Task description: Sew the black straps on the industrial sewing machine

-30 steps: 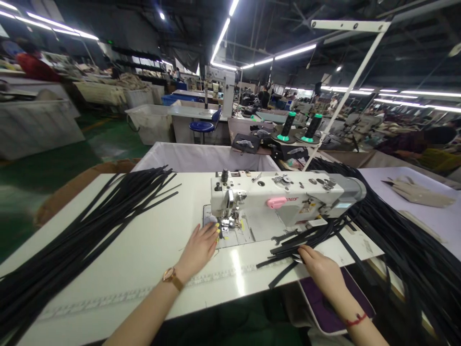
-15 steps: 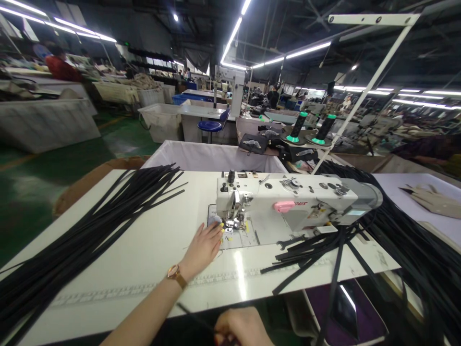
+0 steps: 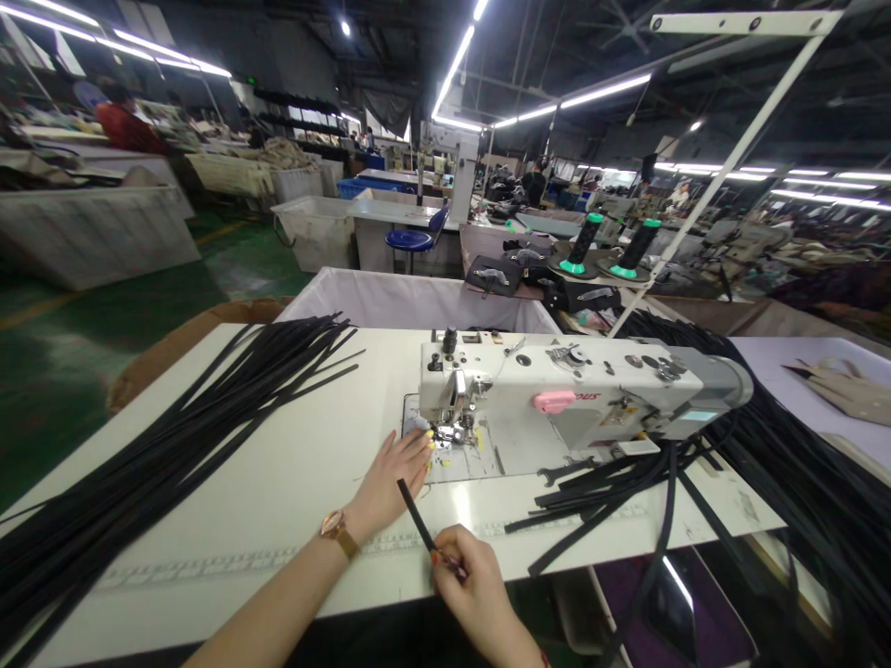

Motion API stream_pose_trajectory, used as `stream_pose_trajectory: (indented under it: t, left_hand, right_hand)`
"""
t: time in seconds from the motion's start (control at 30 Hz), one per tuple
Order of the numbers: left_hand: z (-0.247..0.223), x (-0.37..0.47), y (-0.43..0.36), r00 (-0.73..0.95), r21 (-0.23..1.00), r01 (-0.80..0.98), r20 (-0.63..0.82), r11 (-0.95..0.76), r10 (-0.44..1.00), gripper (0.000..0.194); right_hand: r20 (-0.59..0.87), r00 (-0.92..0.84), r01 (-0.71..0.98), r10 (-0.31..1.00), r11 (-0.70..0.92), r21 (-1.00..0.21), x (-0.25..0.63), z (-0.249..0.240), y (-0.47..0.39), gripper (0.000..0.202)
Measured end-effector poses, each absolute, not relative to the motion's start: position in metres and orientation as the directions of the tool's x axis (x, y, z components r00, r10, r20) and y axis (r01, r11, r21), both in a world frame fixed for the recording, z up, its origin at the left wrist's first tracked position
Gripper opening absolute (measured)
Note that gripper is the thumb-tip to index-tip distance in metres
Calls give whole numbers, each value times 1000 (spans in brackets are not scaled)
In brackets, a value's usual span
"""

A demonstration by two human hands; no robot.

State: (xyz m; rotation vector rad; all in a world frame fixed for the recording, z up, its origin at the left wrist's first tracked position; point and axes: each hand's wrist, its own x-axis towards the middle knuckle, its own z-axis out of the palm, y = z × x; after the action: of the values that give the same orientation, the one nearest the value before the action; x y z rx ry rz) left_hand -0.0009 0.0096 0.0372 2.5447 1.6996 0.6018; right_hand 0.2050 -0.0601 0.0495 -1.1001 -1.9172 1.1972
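Note:
My left hand [image 3: 395,468], a watch on its wrist, lies flat on the sewing table with fingers stretched out, their tips right beside the presser foot [image 3: 452,433] of the white sewing machine [image 3: 501,371]. Anything under those fingers is hidden. Close to the table's front edge, my right hand [image 3: 473,571] is closed on a narrow black strap [image 3: 416,515], whose free end points up and left toward my left hand. A small dark reddish thing shows in the right palm, too covered to name.
A bundle of long black straps [image 3: 209,417] spreads over the table's left side. More straps [image 3: 591,501] and a wrench [image 3: 565,471] lie right of the needle area. Two thread cones [image 3: 581,246] stand behind the machine. A printed ruler [image 3: 257,560] runs along the front.
My right hand has risen from below the table's front edge with the black strap, which now reaches over the tabletop. My left hand stays in place by the presser foot.

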Motion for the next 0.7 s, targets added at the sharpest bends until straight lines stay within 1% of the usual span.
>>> stream_pose_trajectory:
  t: [0.13, 0.23, 0.43, 0.57, 0.7]
  left_hand:
    - [36, -4, 10, 340, 240, 877, 305, -417, 890, 36]
    - [37, -13, 19, 371, 269, 848, 314, -457, 874, 33]
    - [55, -31, 78, 371, 348, 805, 338, -481, 865, 27]
    - [69, -35, 113, 478, 329, 753, 321, -570, 817, 18]
    - [74, -40, 117, 518, 302, 741, 311, -599, 797, 26]
  right_hand:
    - [59, -454, 348, 889, 238, -907, 205, 50, -60, 13]
    - [43, -451, 361, 891, 226, -905, 205, 51, -60, 12]
    - [47, -446, 359, 894, 227, -905, 206, 50, -59, 11]
    - [44, -434, 363, 900, 219, -906, 207, 45, -59, 12]
    - [33, -427, 355, 904, 201, -913, 206, 44, -60, 12]
